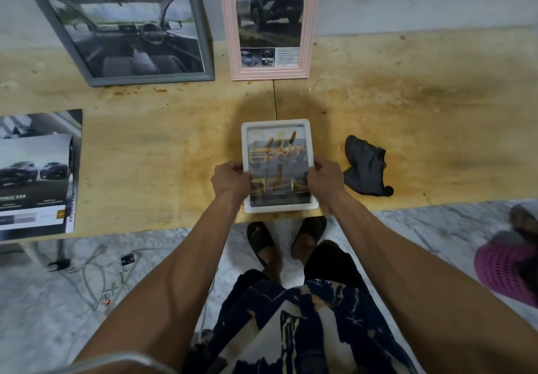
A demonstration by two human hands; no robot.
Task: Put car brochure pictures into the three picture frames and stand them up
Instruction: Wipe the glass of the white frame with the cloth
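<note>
A small white frame (276, 124) with a picture of a yellow truck behind its glass is held over the table's front edge. My left hand (230, 180) grips its left side and my right hand (326, 177) grips its right side. A grey frame (201, 24) holding a car-interior picture stands against the wall at the back left. Beside it stands a pink arched frame (310, 24) with a picture of a silver truck. Car brochures (35, 170) lie at the table's left end.
A dark crumpled cloth (365, 167) lies on the wooden table (422, 129) just right of my right hand. Cables (96, 269) run over the marble floor under the table. Another person's pink clothing (506, 274) shows at the right edge.
</note>
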